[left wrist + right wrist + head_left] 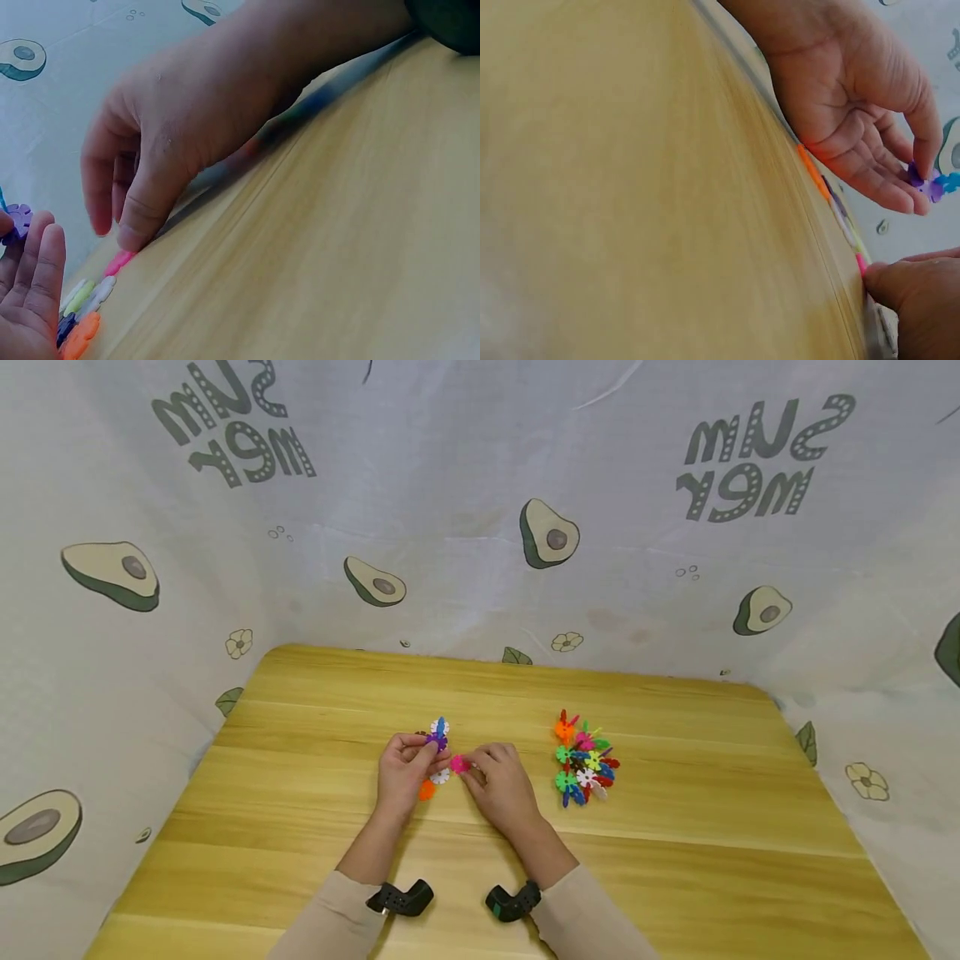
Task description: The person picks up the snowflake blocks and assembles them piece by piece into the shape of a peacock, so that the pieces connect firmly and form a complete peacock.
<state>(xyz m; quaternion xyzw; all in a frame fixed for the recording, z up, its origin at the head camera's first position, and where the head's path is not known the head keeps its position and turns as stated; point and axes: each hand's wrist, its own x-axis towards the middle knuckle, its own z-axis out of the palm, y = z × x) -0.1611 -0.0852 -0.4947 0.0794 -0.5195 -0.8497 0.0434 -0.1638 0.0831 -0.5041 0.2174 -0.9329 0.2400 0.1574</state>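
Only the right wrist view shows the left hand (855,112) pinching a purple plastic snowflake piece (924,182); the right hand (501,785) presses a pink snowflake piece (459,764) flat on the wooden table (675,852), mid-table.

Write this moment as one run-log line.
left hand: pinches purple piece | right hand: pinches pink piece | spare pieces: on table

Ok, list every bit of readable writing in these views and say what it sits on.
"SUM MER", in two stacked rows and mirror-reversed, on the left of the avocado-print cloth backdrop.
"SUM MER", the same reversed print, on the cloth at the right.
Nothing readable on the wooden table or the plastic pieces.
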